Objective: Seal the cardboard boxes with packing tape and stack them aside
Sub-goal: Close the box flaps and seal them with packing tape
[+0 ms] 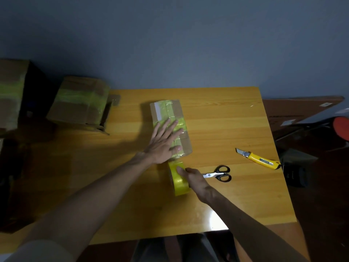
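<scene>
R hand (196, 181) fingers (180, 170) round tape roll (179, 184), just beside box (186, 142) — L hand (163, 143) flat, fingers apart, atop it

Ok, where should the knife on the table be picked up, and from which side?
Probably by the yellow handle of the knife, coming from above near its right end. It lies flat on the table, and its blade is out at the far-left tip, so the grip should stay well back from it.
</scene>
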